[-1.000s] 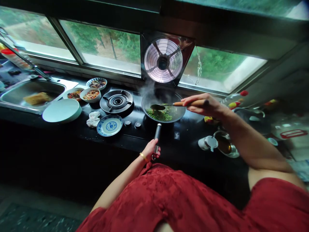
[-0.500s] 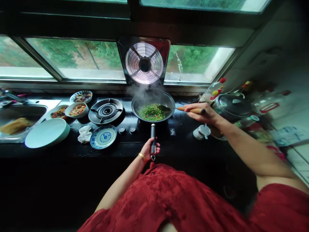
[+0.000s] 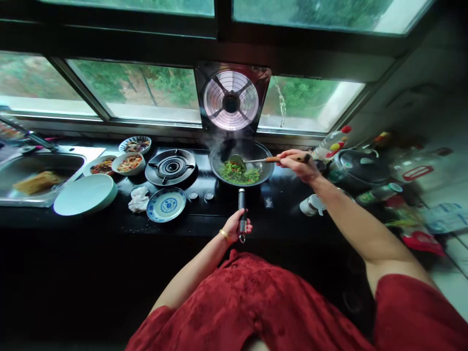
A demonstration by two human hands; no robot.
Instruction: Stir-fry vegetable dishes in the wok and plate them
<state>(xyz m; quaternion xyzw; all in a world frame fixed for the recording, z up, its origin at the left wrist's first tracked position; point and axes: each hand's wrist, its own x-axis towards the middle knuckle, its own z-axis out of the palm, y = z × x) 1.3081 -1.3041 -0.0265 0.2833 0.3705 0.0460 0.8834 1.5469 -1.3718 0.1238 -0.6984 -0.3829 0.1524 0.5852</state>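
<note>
My left hand [image 3: 236, 225] is wrapped round the black handle of a wok [image 3: 268, 170] on the stove's right side. Chopped green vegetables with red bits [image 3: 250, 175] lie in the wok, and steam rises from it. With its fingers closed round the wooden handle, my right hand [image 3: 298, 164] holds a spatula [image 3: 256, 160]. The spatula's dark blade is in the wok among the greens, left of the middle.
Left of the wok are a bare burner [image 3: 171, 167], a blue-patterned plate [image 3: 166, 204], a crumpled white cloth [image 3: 138, 200], filled bowls [image 3: 128, 164] and a pale green bowl [image 3: 86, 195]. A lidded white container [image 3: 310, 205] and bottles [image 3: 331, 145] stand right. A fan [image 3: 231, 101] hangs behind.
The spatula blade has moved left across the wok, parting the greens, and my right hand has followed. My left hand keeps its hold on the handle. The whole view has shifted slightly.
</note>
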